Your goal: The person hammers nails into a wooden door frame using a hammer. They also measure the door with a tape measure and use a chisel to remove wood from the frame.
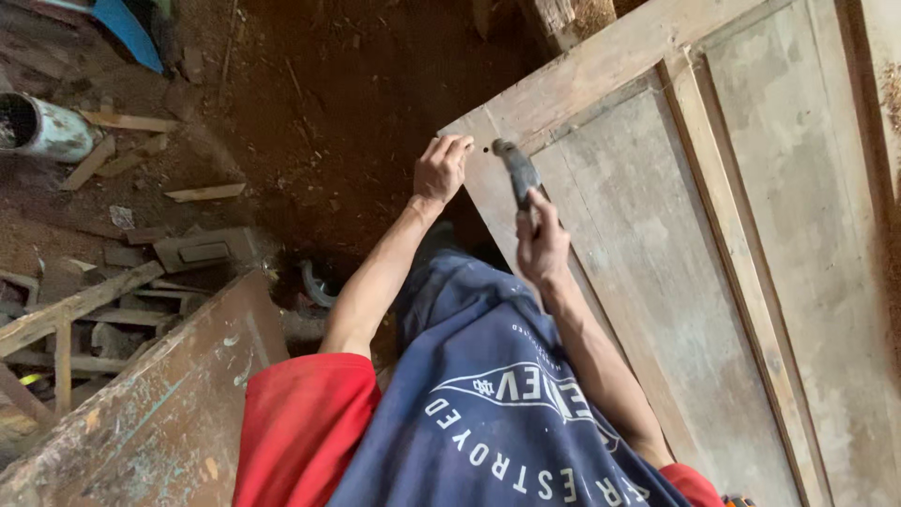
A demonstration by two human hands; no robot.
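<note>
Head view, looking down over the person's own body. Left hand (pixel 441 169) at the end of a bare, nearly straight arm, fingers curled over the top corner edge of a wooden door panel (pixel 657 244), closed on that edge with the thumb side toward the body. Right hand (pixel 542 246) is lower and nearer the body, arm bent a little, fist wrapped tight around the handle of a hammer (pixel 518 174). Hammer runs up and away from the fist, dark metal head at the far end, just beside the left fingertips and right next to a small dark hole in the panel's top rail; cannot tell whether the head touches the wood. Panel is pale, weathered, framed, with recessed flat sections and a raised stile down the middle, tilted and stretching away to the right of both hands. Red sleeves (pixel 305 422) and a blue printed cloth (pixel 488 413) fill the view below the fists. Left of the grips: dirt floor, wood scraps (pixel 127 122), a grey pipe end (pixel 42 127), a worn painted board (pixel 160 422).
</note>
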